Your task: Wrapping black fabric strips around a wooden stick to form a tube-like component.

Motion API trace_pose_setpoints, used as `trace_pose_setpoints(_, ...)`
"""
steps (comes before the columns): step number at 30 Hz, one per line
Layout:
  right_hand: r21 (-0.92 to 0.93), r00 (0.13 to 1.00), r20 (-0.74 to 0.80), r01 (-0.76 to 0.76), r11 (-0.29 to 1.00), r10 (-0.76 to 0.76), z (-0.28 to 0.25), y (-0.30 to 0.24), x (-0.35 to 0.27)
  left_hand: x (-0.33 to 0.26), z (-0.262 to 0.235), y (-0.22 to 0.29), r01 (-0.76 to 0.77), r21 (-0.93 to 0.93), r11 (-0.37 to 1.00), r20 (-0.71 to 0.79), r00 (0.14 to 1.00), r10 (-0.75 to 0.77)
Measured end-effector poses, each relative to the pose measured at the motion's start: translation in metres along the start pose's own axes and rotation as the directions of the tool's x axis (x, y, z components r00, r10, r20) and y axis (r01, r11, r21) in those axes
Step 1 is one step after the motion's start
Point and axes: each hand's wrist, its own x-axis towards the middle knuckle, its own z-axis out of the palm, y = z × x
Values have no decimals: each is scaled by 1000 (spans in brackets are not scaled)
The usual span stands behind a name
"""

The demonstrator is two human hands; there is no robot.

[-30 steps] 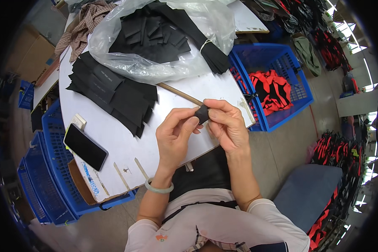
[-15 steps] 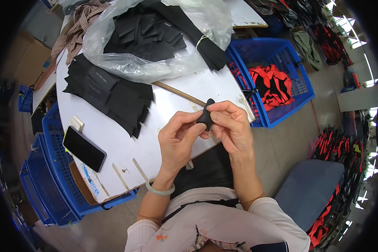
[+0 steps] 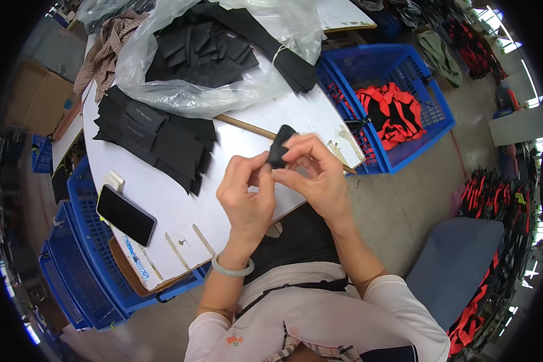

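Blue crates (image 3: 93, 265) stand on the floor off the table's left edge. Checked cloth (image 3: 111, 45) draped at the far left edge of the white table (image 3: 196, 208). Black phone (image 3: 127, 215) lies along the left edge, toward the near left corner; small white block (image 3: 113, 180) at its far end. Black fabric pieces (image 3: 157, 140) overlap in a fanned spread inboard of the left edge. Clear plastic bag (image 3: 211, 104) beyond, toward the far edge, open, more black pieces inside. Wooden rod (image 3: 245, 125) runs from the bag toward the right corner. Left hand (image 3: 244, 196), pale bangle on the wrist, has thumb and forefinger pinched on the lower left end of a small black piece (image 3: 280, 148), held up over the tabletop near the right corner. Right hand (image 3: 318, 175): fingers on the piece's right side; blurred, I can't tell if they're clamped. Off the right edge, another crate (image 3: 434, 114) with red-and-black items (image 3: 392, 114).
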Motion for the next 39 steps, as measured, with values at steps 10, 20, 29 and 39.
trace_pose_setpoints(10, -475, 985, -72, 103, 874, -155, 1, -11, 6, 3, 7, 15, -104, 58, 993, -94, 990, 109)
trace_pose_setpoints(20, -471, 962, -193, 80, 878, -192, 16, -4, -9, 7, -1, 0, -33, 22, 999, -70, 997, 34)
trace_pose_setpoints(29, -555, 932, -178, 169, 814, -315, -8, -18, -2, 15, -15, -1, 651, -688, 320, 399, 708, -583)
trace_pose_setpoints(39, -525, 956, -136, 154, 837, -261, -5, -9, 1, 0, -7, 8, 664, -747, -25, 559, 608, -564)
